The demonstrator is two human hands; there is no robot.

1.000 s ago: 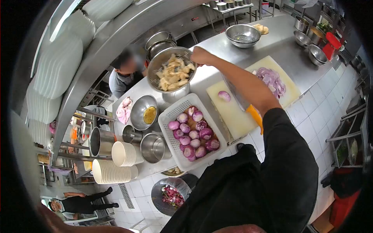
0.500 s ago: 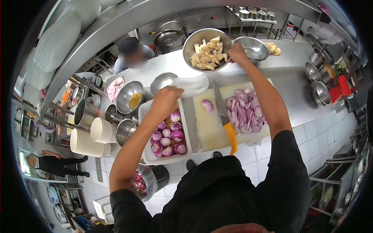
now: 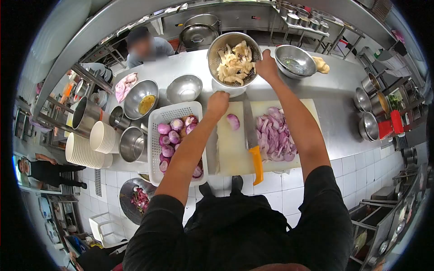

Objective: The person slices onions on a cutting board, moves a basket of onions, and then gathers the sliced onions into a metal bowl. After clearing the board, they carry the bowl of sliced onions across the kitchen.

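Observation:
My right hand point(image 3: 266, 68) is closed on the rim of a perforated metal colander point(image 3: 214, 62), which is tilted and holds pale yellow pieces point(image 3: 236, 65). My left hand point(image 3: 219, 104) is closed on the edge of a white dish point(image 3: 236, 91), partly hidden below the colander. Nearer me, a knife point(image 3: 256, 166) with a yellow-orange handle lies across the white cutting boards point(image 3: 231, 156). Sliced red onion point(image 3: 275, 135) is heaped to its right, and one peeled onion piece point(image 3: 233, 122) sits to its left. Left of these, a white perforated basket point(image 3: 154, 135) holds several red onions point(image 3: 169, 137).
Metal bowls point(image 3: 184, 89) stand at the left; another bowl point(image 3: 296, 62) is right of the colander. Stacked white tubs point(image 3: 86, 149) line the left edge. A bin point(image 3: 131, 203) with onion peel stands on the floor. A co-worker point(image 3: 147, 47) is across the counter.
The white dish in my left hand has moved under the colander. My right hand has brought the colander slightly left and tilted it. The view has shifted, showing more of the basket.

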